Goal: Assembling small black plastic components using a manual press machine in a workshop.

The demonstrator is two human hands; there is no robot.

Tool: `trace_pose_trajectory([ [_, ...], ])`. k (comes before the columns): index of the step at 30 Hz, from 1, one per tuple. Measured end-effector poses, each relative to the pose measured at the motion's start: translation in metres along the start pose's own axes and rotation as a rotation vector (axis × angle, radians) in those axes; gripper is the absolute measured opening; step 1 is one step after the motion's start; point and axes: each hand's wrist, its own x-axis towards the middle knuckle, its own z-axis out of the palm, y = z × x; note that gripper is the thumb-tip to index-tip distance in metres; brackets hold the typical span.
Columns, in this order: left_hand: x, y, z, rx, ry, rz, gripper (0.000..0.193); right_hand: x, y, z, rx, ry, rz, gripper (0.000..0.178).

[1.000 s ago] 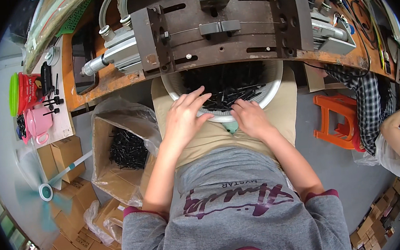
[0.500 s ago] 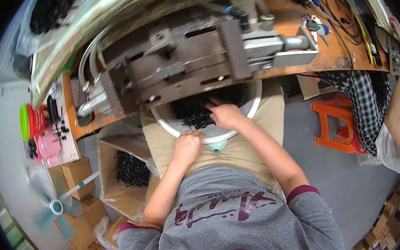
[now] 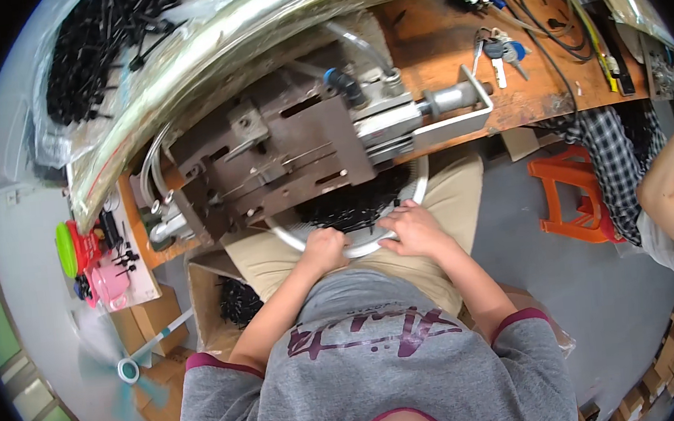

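On my lap, partly under the bench's front edge, rests a round basket (image 3: 367,249) with a white rim. A heap of thin black plastic parts (image 3: 345,212) fills its middle. My left hand (image 3: 325,250) is closed over the near rim, its fingertips curled to the inside. My right hand (image 3: 413,229) grips the rim at the near right, thumb outside and fingers over the parts. A small dark bit shows by its fingertips, too small to name. The metal fixture (image 3: 300,153) above hides the basket's far side.
Silver cylinders (image 3: 448,100) flank the fixture on the wooden bench (image 3: 434,33), near some keys (image 3: 498,68). A bag of black parts (image 3: 91,55) lies far left. An open carton (image 3: 207,306) and a fan (image 3: 128,371) stand left; an orange stool (image 3: 568,198) and another person sit right.
My right hand has drawn back from the black parts to the near right rim. My left hand stays on the rim. The view has turned and shifted a little.
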Motion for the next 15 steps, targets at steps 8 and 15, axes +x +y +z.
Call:
trace_pose_trajectory([
  [8,-0.023,0.009,0.008,-0.108,0.118,-0.126,0.034,0.010,-0.019,0.015,-0.002,-0.147,-0.033,0.035],
  [15,-0.037,0.008,0.014,-0.107,0.216,-0.086,0.034,-0.002,-0.035,0.030,-0.091,-0.016,-0.069,0.027],
])
